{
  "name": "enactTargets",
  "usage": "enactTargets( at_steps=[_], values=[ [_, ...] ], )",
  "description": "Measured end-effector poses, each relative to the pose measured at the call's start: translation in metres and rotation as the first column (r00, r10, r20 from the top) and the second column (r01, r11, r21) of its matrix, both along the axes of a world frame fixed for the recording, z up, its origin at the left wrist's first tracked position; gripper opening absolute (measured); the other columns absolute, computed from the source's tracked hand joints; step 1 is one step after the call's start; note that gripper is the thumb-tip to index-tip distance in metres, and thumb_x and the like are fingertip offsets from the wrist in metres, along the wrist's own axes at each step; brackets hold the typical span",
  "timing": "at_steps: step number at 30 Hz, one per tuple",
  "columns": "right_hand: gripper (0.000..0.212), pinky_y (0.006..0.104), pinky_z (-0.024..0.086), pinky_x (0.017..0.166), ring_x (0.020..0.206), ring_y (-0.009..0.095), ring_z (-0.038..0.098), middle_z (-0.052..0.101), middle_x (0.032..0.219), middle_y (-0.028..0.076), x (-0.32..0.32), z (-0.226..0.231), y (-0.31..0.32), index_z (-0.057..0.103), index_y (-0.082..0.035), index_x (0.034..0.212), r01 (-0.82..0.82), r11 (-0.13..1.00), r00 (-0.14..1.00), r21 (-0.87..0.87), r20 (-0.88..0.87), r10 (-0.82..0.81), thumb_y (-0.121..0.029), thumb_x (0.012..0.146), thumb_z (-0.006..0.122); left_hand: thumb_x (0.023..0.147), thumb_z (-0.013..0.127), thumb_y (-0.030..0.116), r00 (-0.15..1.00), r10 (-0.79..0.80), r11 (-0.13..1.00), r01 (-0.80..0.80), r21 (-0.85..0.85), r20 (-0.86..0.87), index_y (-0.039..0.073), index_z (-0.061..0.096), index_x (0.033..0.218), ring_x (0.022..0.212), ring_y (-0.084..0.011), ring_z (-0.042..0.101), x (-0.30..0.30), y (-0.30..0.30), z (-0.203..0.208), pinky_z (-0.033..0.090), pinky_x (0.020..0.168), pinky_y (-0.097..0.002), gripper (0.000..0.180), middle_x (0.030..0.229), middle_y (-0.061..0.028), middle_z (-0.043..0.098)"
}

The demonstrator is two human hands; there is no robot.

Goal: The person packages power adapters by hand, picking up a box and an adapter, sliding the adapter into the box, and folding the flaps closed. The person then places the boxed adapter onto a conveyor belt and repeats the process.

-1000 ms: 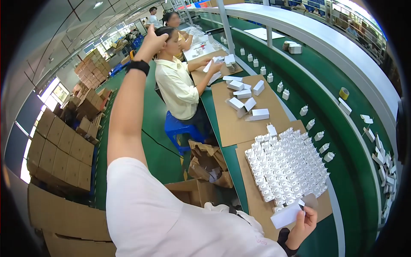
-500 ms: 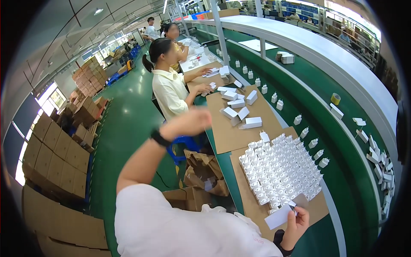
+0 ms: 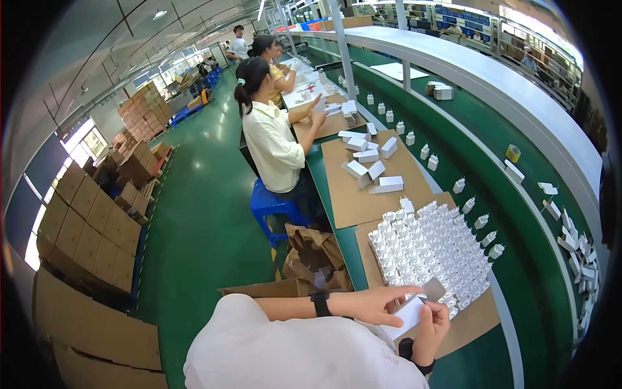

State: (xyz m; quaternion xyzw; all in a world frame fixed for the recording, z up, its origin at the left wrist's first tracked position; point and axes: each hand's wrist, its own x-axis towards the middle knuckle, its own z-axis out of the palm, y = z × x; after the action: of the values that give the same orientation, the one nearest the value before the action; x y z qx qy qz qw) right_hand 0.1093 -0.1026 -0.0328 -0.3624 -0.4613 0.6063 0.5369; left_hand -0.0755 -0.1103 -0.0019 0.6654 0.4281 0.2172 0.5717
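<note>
A small white carton (image 3: 409,312), its end flap raised, is between my two hands just in front of the near side of the block of adapters. My left hand (image 3: 379,306) reaches in from the left, fingers and thumb closed around the carton's side. The fingers of my right hand (image 3: 433,324) pinch the carton near its open end. Behind them, white plug adapters (image 3: 431,246) stand in tight rows on a brown cardboard sheet (image 3: 470,330). Whether anything is inside the carton cannot be seen.
More white cartons (image 3: 366,155) lie on a second cardboard sheet (image 3: 343,201) farther along the bench. A green conveyor (image 3: 447,165) to the right carries spaced adapters. A co-worker in a yellow shirt (image 3: 272,142) sits at the left. A paper bag (image 3: 311,256) stands below the bench edge.
My left hand has come down from the raised position at the left onto the carton. My right hand still holds the carton, slightly farther left. The co-worker's hands have lifted from the bench.
</note>
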Motion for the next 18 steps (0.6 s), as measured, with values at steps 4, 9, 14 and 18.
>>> enactTargets(
  at_steps=[4, 9, 14, 18],
  values=[
    [0.012, 0.02, 0.039, 0.067, 0.074, 0.006, 0.047, 0.053, 0.084, 0.001, -0.006, -0.01, -0.003, 0.052, -0.001, 0.089, 0.034, 0.999, 0.999, -0.013, -0.029, -0.035, -0.011, 0.087, 0.057, 0.085, 0.057, 0.027, 0.995, 0.046, 0.999, -0.046, -0.004, 0.086, 0.008, 0.02, 0.135, 0.082, -0.0155, 0.048, 0.008, -0.001, -0.009, 0.041, 0.072, -0.0268, 0.066, 0.096, -0.0107, 0.046],
    [0.013, 0.0197, 0.038, 0.066, 0.072, 0.006, 0.046, 0.051, 0.081, 0.001, -0.011, -0.015, -0.002, 0.051, -0.003, 0.092, 0.034, 0.999, 0.995, -0.016, -0.095, -0.035, -0.01, 0.085, 0.059, 0.087, 0.055, 0.029, 0.993, 0.075, 0.981, -0.091, 0.17, 0.093, 0.004, 0.024, 0.128, 0.086, -0.017, 0.046, 0.016, 0.001, -0.017, 0.04, 0.075, -0.0275, 0.058, 0.099, -0.0117, 0.045],
    [0.036, 0.0213, 0.041, 0.069, 0.078, 0.01, 0.052, 0.056, 0.089, 0.004, -0.004, -0.018, 0.0, 0.047, -0.003, 0.109, 0.16, 0.976, 0.985, 0.145, -0.093, -0.147, -0.001, 0.077, 0.064, 0.086, 0.056, 0.03, 0.999, 0.032, 0.996, -0.034, 0.086, 0.021, 0.002, 0.024, 0.126, 0.097, -0.023, 0.05, 0.017, 0.008, -0.011, 0.041, 0.081, -0.0309, 0.058, 0.109, -0.0162, 0.045],
    [0.048, 0.0266, 0.045, 0.081, 0.096, 0.02, 0.058, 0.057, 0.112, 0.019, 0.015, -0.015, -0.002, 0.045, 0.001, 0.12, 0.066, 0.997, 0.997, 0.025, -0.035, -0.066, -0.003, 0.076, 0.066, 0.085, 0.059, 0.031, 1.0, -0.009, 0.999, 0.008, 0.046, 0.028, 0.004, 0.017, 0.128, 0.088, -0.0261, 0.054, 0.016, 0.006, -0.014, 0.043, 0.075, -0.0327, 0.066, 0.099, -0.0186, 0.051]
  ],
)
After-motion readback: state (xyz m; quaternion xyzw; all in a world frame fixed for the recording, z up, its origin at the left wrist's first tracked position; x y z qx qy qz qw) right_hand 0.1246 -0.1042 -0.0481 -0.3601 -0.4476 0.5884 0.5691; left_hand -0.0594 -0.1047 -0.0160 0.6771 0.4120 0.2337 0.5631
